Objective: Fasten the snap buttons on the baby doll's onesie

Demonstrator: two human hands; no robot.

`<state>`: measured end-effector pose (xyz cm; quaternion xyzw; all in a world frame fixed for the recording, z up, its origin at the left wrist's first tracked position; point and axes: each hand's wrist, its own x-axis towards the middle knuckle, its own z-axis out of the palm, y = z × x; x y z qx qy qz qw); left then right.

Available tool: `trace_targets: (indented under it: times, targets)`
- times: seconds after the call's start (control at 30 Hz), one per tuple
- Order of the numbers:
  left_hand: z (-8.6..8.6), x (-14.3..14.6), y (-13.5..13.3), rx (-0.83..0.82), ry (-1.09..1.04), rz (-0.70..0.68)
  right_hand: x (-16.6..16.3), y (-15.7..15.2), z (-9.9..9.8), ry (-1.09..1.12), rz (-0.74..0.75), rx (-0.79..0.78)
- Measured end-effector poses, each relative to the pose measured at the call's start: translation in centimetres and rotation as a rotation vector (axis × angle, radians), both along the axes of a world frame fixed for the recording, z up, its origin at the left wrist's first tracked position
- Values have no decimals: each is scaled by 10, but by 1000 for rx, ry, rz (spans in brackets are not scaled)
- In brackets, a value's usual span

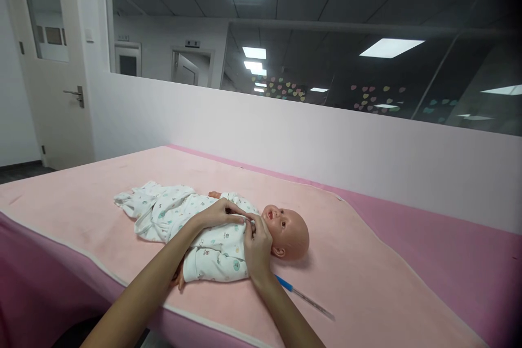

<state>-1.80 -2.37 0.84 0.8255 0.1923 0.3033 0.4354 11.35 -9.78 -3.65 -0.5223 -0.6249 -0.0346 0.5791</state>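
Beneath both hands, clothed doll, on pink mat

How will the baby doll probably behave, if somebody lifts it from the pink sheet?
The baby doll has a smooth, moulded-looking head, which would probably stay stiff. Its printed outfit lies creased, so the cloth would likely hang and fold softly. The doll lies on its back, so it seems unlikely to roll by itself on the pink sheet.

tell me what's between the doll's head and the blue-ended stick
Only bare pink mat shows between the doll's head and the blue-ended stick in the head view.
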Motion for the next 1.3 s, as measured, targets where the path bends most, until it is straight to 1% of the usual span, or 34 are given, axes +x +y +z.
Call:
trace_targets:
  times: [0.17,0.53,0.73,0.93,1.13,1.23,1.3]
  targets:
    - [-1,0,1,-11,-16,-40,0,-2,1,4,13,8]
    - [-2,0,4,-61,-50,-66,-1,-1,2,40,8,1]
    - [-7,2,8,-108,-83,-8,0,2,0,14,-6,12]
    - [-11,1,12,-118,-94,3,1,4,-1,-25,-22,31]
    - [-7,1,8,-125,-83,2,0,1,1,-50,-25,28]
    - [-4,0,5,-125,-55,21,0,0,2,-53,-11,30]
    - [-2,0,3,-126,-48,7,1,0,1,-57,5,28]
